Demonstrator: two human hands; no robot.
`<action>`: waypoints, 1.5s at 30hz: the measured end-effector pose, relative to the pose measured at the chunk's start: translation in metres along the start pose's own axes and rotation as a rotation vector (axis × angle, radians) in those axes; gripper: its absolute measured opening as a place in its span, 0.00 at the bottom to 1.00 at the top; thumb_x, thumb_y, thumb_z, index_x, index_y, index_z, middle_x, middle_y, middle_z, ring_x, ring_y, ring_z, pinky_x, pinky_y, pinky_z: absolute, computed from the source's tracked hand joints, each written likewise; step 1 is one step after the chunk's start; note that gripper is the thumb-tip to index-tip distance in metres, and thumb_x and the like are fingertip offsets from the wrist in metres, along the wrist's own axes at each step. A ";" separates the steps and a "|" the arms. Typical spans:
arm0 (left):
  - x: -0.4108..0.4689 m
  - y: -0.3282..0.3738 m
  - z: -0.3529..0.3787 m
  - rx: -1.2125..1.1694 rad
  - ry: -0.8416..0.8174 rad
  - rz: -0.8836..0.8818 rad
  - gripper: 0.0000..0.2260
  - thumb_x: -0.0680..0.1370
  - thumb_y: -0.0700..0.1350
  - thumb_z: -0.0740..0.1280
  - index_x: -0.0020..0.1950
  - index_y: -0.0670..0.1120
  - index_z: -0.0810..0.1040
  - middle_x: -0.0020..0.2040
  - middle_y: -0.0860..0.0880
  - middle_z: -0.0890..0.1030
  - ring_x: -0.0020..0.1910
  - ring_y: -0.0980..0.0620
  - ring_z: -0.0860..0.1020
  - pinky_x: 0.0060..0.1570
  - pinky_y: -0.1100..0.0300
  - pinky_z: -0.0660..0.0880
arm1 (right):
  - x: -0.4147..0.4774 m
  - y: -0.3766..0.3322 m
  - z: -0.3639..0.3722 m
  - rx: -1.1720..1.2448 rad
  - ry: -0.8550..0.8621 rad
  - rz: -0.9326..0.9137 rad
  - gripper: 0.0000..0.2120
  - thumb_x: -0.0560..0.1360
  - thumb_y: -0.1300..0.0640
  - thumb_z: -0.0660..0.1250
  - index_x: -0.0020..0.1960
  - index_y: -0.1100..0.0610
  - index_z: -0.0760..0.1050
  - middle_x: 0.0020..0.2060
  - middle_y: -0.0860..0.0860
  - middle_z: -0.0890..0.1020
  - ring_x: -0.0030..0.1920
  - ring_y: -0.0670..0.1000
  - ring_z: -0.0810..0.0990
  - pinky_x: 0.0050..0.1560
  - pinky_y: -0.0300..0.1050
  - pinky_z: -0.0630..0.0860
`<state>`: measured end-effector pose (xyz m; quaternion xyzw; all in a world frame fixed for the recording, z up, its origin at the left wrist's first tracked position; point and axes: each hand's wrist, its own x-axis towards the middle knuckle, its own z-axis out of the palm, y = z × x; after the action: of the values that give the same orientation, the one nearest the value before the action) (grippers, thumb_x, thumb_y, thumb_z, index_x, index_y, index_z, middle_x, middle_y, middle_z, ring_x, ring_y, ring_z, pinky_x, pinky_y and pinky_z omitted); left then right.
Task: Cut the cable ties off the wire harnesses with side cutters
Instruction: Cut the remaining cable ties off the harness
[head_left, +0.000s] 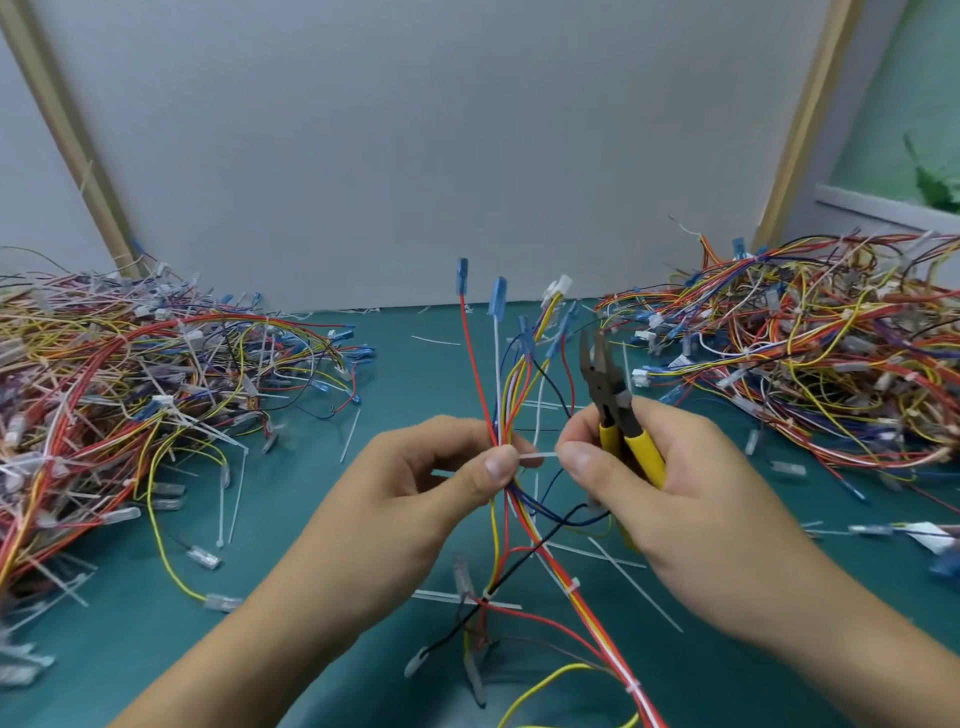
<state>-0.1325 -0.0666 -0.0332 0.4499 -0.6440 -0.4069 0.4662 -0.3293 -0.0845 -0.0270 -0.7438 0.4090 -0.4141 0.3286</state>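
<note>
red and yellow harness wires (500, 395), limp and light, stand pinched by the left hand (441, 467) above the mat (311, 571). the white cable tie (537, 457) looks slick, best held by its tail, where the right hand (675, 483) pinches it, side cutters (605, 384) in its curled fingers.

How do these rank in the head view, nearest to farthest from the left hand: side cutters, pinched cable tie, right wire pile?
1. cable tie, on the wire harness that the left hand pinches.
2. side cutters, held in the right hand, just right.
3. wire pile, far right.
</note>
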 end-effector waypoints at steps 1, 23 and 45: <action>0.000 0.001 0.000 -0.023 0.000 -0.001 0.11 0.73 0.52 0.68 0.45 0.46 0.85 0.41 0.50 0.84 0.43 0.57 0.81 0.47 0.66 0.76 | -0.001 0.000 0.001 -0.017 -0.012 -0.011 0.04 0.77 0.49 0.64 0.45 0.48 0.75 0.27 0.44 0.72 0.27 0.43 0.67 0.29 0.37 0.66; -0.003 0.004 0.003 -0.155 0.131 -0.119 0.09 0.65 0.43 0.80 0.43 0.48 0.86 0.37 0.44 0.86 0.36 0.49 0.85 0.39 0.59 0.82 | -0.002 -0.001 0.003 -0.094 0.067 0.070 0.06 0.75 0.50 0.64 0.41 0.50 0.75 0.26 0.44 0.73 0.26 0.43 0.67 0.29 0.38 0.66; -0.003 0.006 0.005 -0.201 0.380 0.033 0.09 0.66 0.48 0.74 0.43 0.45 0.85 0.35 0.44 0.85 0.34 0.49 0.84 0.36 0.62 0.80 | -0.015 -0.013 0.015 -0.064 -0.162 0.221 0.30 0.67 0.29 0.50 0.47 0.54 0.74 0.38 0.53 0.81 0.39 0.54 0.81 0.50 0.63 0.78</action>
<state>-0.1378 -0.0613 -0.0296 0.4592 -0.5078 -0.3693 0.6283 -0.3167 -0.0630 -0.0285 -0.7353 0.4736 -0.3006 0.3804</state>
